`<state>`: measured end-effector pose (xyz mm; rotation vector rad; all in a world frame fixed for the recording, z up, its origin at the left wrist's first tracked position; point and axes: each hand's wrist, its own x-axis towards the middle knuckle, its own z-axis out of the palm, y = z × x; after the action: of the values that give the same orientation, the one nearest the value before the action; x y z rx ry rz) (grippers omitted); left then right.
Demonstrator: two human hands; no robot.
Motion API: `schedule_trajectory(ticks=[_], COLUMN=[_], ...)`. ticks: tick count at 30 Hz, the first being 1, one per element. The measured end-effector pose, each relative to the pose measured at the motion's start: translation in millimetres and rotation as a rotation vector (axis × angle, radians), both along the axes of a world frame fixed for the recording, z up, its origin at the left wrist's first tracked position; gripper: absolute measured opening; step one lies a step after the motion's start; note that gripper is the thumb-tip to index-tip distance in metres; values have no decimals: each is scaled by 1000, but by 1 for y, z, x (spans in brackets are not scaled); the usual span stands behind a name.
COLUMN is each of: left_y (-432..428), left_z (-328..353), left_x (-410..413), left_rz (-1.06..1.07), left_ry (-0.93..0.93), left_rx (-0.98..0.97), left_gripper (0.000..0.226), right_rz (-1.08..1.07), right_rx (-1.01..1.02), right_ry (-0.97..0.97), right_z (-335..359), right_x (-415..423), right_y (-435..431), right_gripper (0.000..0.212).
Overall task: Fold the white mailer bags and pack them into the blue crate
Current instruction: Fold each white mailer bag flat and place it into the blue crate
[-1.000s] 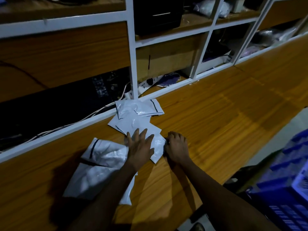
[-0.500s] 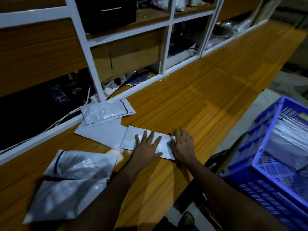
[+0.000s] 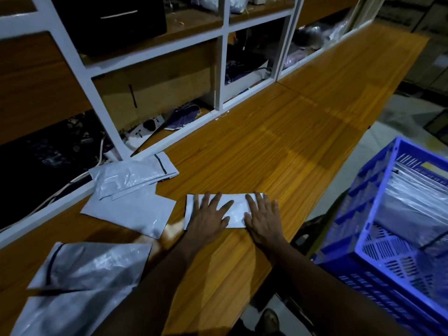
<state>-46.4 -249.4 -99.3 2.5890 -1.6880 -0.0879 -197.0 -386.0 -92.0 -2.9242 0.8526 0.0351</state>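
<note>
A folded white mailer bag (image 3: 236,209) lies flat on the wooden counter (image 3: 278,151). My left hand (image 3: 208,218) presses on its left half with fingers spread. On the bag's right end my right hand (image 3: 263,218) lies flat too. More white mailer bags lie to the left: one flat (image 3: 131,212), a crumpled pile (image 3: 131,177) by the shelf frame, and a large one (image 3: 80,284) at the lower left. The blue crate (image 3: 378,243) stands off the counter's right edge, with packed bags (image 3: 417,197) inside.
A white-framed shelf unit (image 3: 223,57) runs along the counter's far side, holding a power strip (image 3: 145,128), cables and dark items. The counter's front edge runs diagonally beside the crate. A shoe (image 3: 268,322) shows on the floor below.
The view swung right and the crate came into sight. The bag under my hands slid right, away from the pile, and my right hand went from curled at its edge to flat.
</note>
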Motion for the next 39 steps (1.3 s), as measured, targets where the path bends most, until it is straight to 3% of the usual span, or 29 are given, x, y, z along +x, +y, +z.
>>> schedule_trajectory(ticks=[11, 22, 27, 35, 39], left_y=[-62, -83, -85, -98, -105], left_z=[-13, -32, -34, -40, -42], left_x=[21, -9, -5, 12, 23], left_rz=[-43, 61, 57, -10, -56], left_ry=[-18, -21, 1, -76, -98], left_rx=[30, -230, -231, -317, -341], left_gripper=[63, 50, 53, 54, 53], right_rz=[-6, -20, -35, -50, -76], right_rx=[34, 30, 31, -6, -50], right_ry=[-50, -151, -177, 72, 101], right_z=[1, -17, -15, -40, -38], right_x=[40, 40, 40, 53, 57], right_y=[-38, -43, -42, -65, -68], right_gripper=[57, 52, 51, 63, 63])
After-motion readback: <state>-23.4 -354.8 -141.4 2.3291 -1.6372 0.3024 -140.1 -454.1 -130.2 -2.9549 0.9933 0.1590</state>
